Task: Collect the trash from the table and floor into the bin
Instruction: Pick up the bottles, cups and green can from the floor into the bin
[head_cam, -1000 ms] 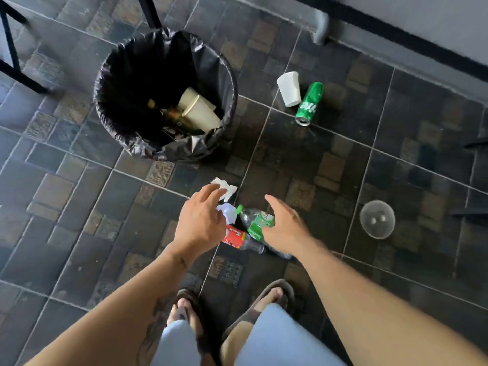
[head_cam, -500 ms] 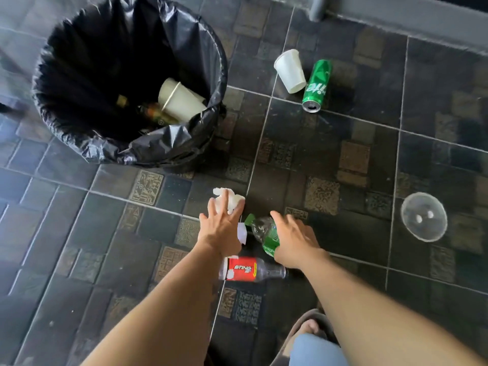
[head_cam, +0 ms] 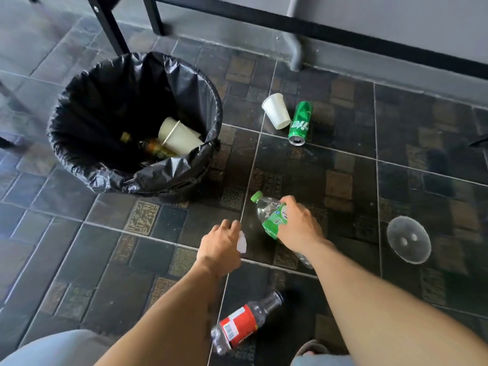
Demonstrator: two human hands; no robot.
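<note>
while curled round the green-label bottle (head_cam: pixel 270 216), right hand (head_cam: pixel 299 226); left hand (head_cam: pixel 220 247) seemingly fisted on white scrap (head_cam: pixel 241 243)

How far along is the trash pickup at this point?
Partly done. The bin already holds paper cups and a bottle. In hand: right hand grips the green-label bottle; left hand holds white scrap. Left on the floor: red-label bottle, white cup, green can, clear lid.
</note>
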